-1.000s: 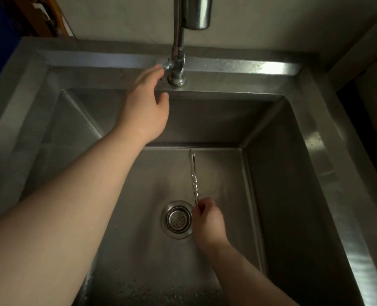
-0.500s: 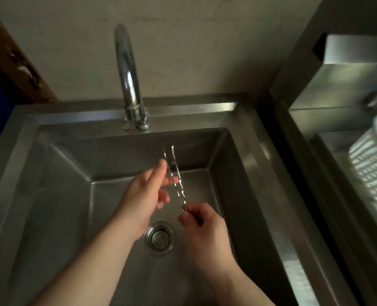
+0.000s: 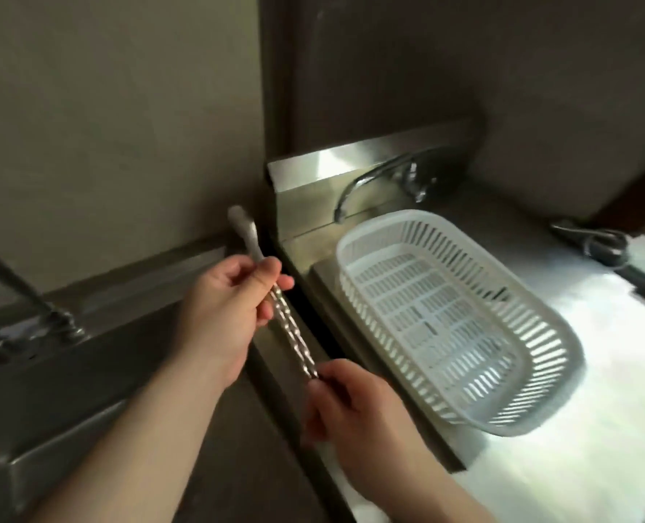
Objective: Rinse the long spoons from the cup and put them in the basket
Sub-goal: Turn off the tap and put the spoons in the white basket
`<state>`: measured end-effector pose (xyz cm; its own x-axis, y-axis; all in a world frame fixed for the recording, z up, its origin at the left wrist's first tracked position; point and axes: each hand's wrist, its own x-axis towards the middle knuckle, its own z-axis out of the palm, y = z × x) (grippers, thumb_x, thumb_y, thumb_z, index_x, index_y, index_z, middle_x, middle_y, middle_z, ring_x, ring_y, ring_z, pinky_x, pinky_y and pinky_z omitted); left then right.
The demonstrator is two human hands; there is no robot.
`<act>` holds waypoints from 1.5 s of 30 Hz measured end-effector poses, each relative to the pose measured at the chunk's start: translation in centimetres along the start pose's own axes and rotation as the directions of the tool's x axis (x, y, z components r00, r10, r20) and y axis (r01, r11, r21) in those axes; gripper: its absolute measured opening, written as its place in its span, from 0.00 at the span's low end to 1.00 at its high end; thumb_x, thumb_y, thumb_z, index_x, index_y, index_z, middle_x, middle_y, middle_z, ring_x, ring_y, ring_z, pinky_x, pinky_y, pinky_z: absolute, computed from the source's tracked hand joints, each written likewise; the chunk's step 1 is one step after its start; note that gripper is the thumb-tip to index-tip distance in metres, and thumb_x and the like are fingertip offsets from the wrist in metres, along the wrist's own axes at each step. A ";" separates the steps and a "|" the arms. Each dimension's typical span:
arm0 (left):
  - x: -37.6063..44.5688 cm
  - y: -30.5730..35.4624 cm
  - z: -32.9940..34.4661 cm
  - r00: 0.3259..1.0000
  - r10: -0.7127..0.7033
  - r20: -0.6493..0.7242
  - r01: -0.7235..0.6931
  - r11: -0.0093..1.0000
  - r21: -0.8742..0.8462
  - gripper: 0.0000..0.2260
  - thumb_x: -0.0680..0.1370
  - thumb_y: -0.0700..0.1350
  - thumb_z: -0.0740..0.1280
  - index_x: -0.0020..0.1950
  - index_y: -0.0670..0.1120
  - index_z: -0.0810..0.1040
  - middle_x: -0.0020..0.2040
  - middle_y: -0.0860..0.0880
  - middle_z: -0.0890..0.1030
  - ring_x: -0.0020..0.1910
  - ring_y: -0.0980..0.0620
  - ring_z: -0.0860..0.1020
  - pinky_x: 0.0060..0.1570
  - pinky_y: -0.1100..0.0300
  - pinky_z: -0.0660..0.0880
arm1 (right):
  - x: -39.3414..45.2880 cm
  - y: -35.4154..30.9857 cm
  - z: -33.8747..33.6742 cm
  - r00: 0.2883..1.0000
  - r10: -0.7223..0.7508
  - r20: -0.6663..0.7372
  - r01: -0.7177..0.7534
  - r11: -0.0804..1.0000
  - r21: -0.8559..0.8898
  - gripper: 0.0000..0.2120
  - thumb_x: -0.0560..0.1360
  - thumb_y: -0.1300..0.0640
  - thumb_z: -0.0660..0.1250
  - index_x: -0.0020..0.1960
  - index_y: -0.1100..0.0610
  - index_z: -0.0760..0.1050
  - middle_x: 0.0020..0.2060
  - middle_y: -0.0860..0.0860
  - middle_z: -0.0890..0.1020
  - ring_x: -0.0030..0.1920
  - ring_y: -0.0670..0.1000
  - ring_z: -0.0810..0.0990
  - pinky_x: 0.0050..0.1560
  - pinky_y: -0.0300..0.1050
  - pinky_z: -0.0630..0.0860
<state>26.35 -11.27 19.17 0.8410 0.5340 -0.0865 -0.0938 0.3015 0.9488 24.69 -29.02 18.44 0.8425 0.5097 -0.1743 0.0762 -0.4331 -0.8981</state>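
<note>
— What stands at the left edge?
— A curved faucet [image 3: 9,292] on the steel sink's [image 3: 98,356] back rim.
— And at the far right?
— A second faucet [image 3: 379,181] by the back wall, with a dark cable [image 3: 592,239] on the steel counter's [image 3: 596,428] far right edge.

The long spoons [image 3: 292,326] are shiny metal with twisted, ridged handles, the basket [image 3: 453,315] at three o'clock of them is matt white slotted plastic, the counter [image 3: 577,466] under it is bright brushed steel, and the sink [image 3: 68,371] at nine o'clock is duller steel.
</note>
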 end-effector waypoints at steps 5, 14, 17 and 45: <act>0.2 0.1 10.7 0.993 -0.091 0.081 0.094 0.995 -0.035 0.11 0.66 0.58 0.73 0.37 0.51 0.85 0.35 0.51 0.85 0.25 0.59 0.71 0.26 0.68 0.71 | -1.5 -0.1 -8.0 0.969 0.092 -0.231 -0.064 0.990 0.124 0.10 0.79 0.58 0.65 0.39 0.54 0.77 0.31 0.50 0.84 0.29 0.49 0.82 0.35 0.47 0.81; 3.4 -3.4 20.1 0.974 -0.211 0.077 0.205 0.975 0.087 0.10 0.75 0.55 0.72 0.38 0.51 0.85 0.32 0.53 0.83 0.26 0.60 0.75 0.26 0.67 0.72 | 0.8 3.5 -17.7 0.913 0.201 -0.355 -0.178 0.979 0.096 0.09 0.80 0.58 0.64 0.43 0.50 0.78 0.36 0.49 0.86 0.32 0.49 0.85 0.35 0.47 0.83; 5.3 -5.9 20.8 0.964 -0.264 -0.003 0.261 0.949 0.174 0.12 0.78 0.53 0.70 0.40 0.48 0.84 0.31 0.53 0.83 0.27 0.60 0.77 0.27 0.67 0.73 | 3.0 5.5 -19.2 0.891 0.276 -0.360 -0.264 0.961 0.083 0.10 0.80 0.57 0.64 0.42 0.50 0.78 0.36 0.51 0.86 0.37 0.52 0.86 0.39 0.50 0.85; 10.2 -14.9 21.1 0.881 -0.439 -0.176 0.319 0.278 0.906 0.15 0.77 0.43 0.72 0.57 0.33 0.76 0.47 0.39 0.86 0.43 0.43 0.86 0.47 0.51 0.84 | 10.8 12.8 -17.2 0.890 0.280 -0.359 -0.452 0.636 -0.626 0.12 0.76 0.67 0.58 0.56 0.57 0.73 0.56 0.56 0.77 0.57 0.57 0.74 0.64 0.58 0.74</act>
<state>47.58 -26.96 10.54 0.6885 0.4774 -0.5459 0.7252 -0.4615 0.5110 43.95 -41.80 11.98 0.9629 0.0659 -0.2618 0.0014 -0.9709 -0.2394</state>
